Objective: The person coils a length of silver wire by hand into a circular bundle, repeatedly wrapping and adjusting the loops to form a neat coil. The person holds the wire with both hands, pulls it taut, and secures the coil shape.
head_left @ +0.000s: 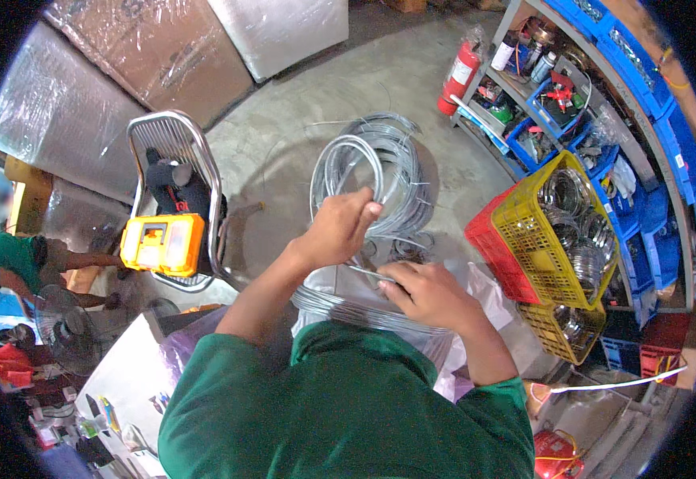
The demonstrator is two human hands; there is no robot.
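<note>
My left hand (339,227) is closed around a small coil of grey wire (340,144), gripping its lower right side. Behind that coil lies a larger bundle of looped grey wire (416,188) on the floor. Lower and to the right, my right hand (426,294) pinches a grey wire strand (369,272) between thumb and fingers. More wire loops (348,310) run across just in front of my body, over whitish plastic. Whether the strand joins the small coil cannot be made out.
A metal chair (214,160) at left bears an orange toolbox (164,243). Yellow crates (515,231) with metal coils stand right, beside a shelf of blue bins (655,211) and a fire extinguisher (461,76). Wrapped boxes (152,52) line the far left. Another person (16,259) is at left.
</note>
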